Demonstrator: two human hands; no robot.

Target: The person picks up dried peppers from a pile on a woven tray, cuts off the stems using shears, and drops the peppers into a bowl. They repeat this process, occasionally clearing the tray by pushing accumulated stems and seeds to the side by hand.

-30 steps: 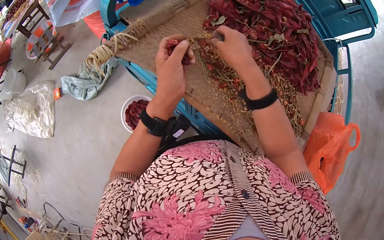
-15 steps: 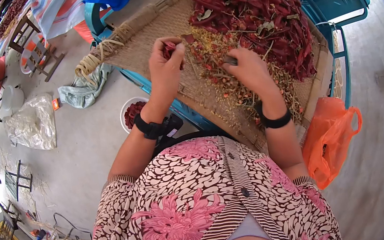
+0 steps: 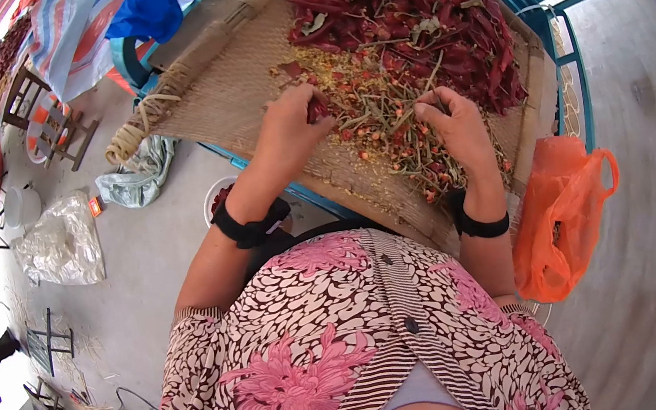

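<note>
Over the woven mat (image 3: 244,82), left hand (image 3: 289,126) clenches red chilies (image 3: 319,109); right hand (image 3: 458,126) curls, its hold unclear.

Pink floral blouse (image 3: 339,346), striped trim — black wristbands (image 3: 251,226).

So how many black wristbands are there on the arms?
2. One wristband sits behind the left hand, which holds a red chili; the other wristband is behind the right hand, near the orange bag.

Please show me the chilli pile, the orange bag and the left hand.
chilli pile (image 3: 419,16), head view, heap's middle
orange bag (image 3: 560,233), head view, its side
left hand (image 3: 290,129), head view, its back
</note>
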